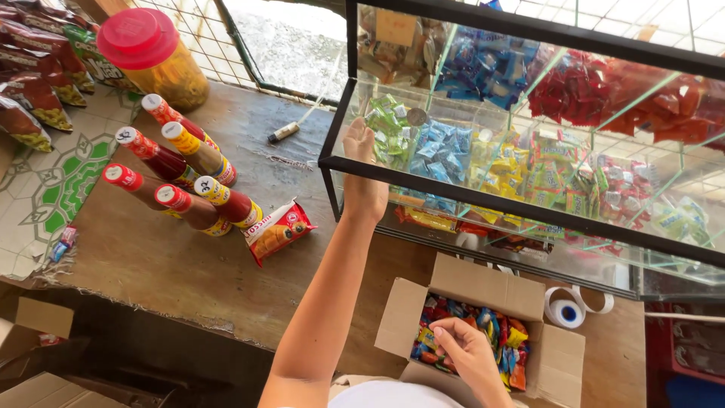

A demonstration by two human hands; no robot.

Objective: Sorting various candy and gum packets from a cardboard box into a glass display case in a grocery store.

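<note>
2 hands worked at restocking: the left hand (364,177), fingers loosely curled, reached into the glass case (529,200), while the right hand (462,346) pinched sweets in the cardboard box (483,291), likely to carry up next.

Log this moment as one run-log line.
left hand: raised at glass display case, by green candies | right hand: fingers in cardboard box, on wrapped candies | sauce bottles: upright on counter

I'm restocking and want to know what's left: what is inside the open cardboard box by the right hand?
The cardboard box holds a heap of small, brightly coloured wrapped sweets. The right hand reaches into them and covers part of the heap; the lower layers and box bottom are hidden.
</note>
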